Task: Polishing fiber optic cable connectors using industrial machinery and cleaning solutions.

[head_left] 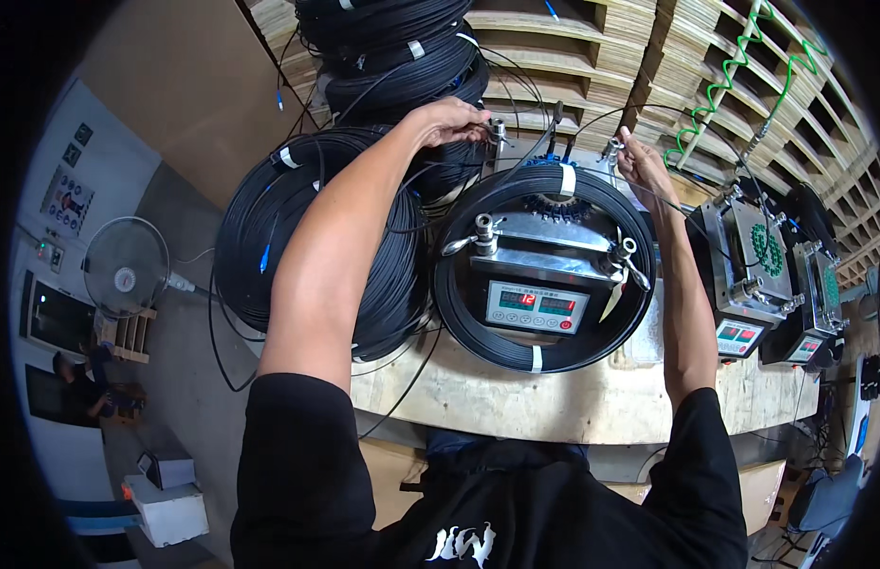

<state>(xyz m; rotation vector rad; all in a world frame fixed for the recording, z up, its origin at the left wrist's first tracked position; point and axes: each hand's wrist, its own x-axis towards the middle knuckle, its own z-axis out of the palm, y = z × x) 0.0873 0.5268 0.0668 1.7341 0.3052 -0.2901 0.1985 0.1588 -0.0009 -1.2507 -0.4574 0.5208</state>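
A polishing machine [537,308] with a red digital display and a row of buttons stands in front of me on the bench. A banded coil of black cable [449,318] rests around its front part. My left hand [452,122] reaches to the far left clamp post [498,131], fingers closed at its lever. At the far right clamp post [611,148], my right hand [643,167] has its fingers curled round the lever. Both levers are mostly hidden by the fingers. The near clamp posts [485,232] and their silver levers are untouched. Blue connectors [552,159] sit along the machine's back.
Large black cable coils [331,256] are stacked at the left and behind. Two similar machines [743,251] stand on the right of the wooden bench [430,403]. Wooden shelving [563,57] rises behind, with a green spiral hose [715,100]. A fan [127,266] is far left.
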